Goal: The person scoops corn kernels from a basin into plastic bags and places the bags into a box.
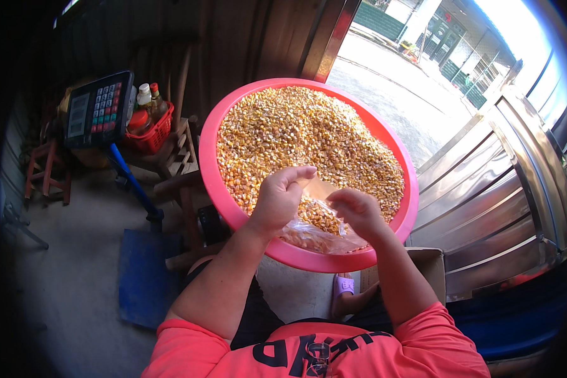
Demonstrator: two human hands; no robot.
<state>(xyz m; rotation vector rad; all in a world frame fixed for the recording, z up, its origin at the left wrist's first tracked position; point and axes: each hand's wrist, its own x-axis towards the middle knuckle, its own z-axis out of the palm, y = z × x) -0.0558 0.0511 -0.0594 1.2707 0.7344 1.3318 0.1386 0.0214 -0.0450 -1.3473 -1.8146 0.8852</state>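
Note:
A clear plastic bag [307, 231] partly filled with dried corn kernels rests at the near side of a large pink basin [209, 141]. The basin is heaped with loose corn kernels [302, 127]. My left hand [279, 196] grips the bag's left edge with curled fingers and thumb. On the opposite side, my right hand [359, 211] pinches the bag's rim, its fingers slightly blurred. Between both hands the mouth of the bag stands apart, and a tan sheet-like piece [318, 188] shows there. My fingertips partly hide the film.
A platform scale with a keypad display [97, 108] and blue platform [146, 279] stands left. Beside it, a red basket [158, 130] of bottles and jars sits on wooden furniture. A cardboard box [427, 269] and metal panel [491, 189] are right; a doorway opens onto pavement [382, 75].

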